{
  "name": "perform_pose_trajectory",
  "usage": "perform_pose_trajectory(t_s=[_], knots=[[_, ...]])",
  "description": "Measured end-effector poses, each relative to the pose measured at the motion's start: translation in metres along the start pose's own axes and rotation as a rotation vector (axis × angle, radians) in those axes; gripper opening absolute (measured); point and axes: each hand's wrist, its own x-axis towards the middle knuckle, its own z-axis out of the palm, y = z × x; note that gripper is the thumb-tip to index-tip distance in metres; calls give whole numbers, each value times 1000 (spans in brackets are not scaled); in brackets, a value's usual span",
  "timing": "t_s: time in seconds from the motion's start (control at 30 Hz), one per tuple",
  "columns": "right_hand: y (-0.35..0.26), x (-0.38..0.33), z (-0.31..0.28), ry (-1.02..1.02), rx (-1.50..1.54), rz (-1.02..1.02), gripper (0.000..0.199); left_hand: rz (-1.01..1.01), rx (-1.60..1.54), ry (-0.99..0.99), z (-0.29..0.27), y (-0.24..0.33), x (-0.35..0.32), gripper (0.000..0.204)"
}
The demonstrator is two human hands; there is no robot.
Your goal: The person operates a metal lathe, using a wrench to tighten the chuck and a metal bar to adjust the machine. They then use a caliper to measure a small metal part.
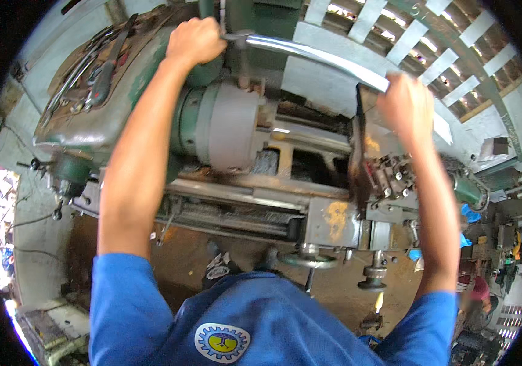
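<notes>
A green metal lathe (151, 73) fills the middle of the view. A long shiny steel bar (316, 58) runs above its grey chuck (233, 125). My left hand (195, 39) is closed around the bar's left end near the headstock. My right hand (404, 104) grips the bar's right end, above the dark tool post (389, 174). Both forearms reach up from my blue shirt (255, 323).
Wrenches and loose tools (93, 73) lie on the headstock top at the left. Handwheels (309, 261) stick out from the carriage below. A slatted wall (432, 43) stands behind. Cluttered benches (499, 244) stand at the right, and a rusty floor (181, 256) lies below.
</notes>
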Motion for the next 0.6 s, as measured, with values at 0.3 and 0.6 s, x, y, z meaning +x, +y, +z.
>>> perform_pose_trajectory(t_s=[0.3,0.6], knots=[[91,155,81,99,29,-231,35,-231,-5,-305,-30,-12,-79,46],[214,-100,-73,-189,240,434,49,343,-840,-589,-35,-64,-48,99]])
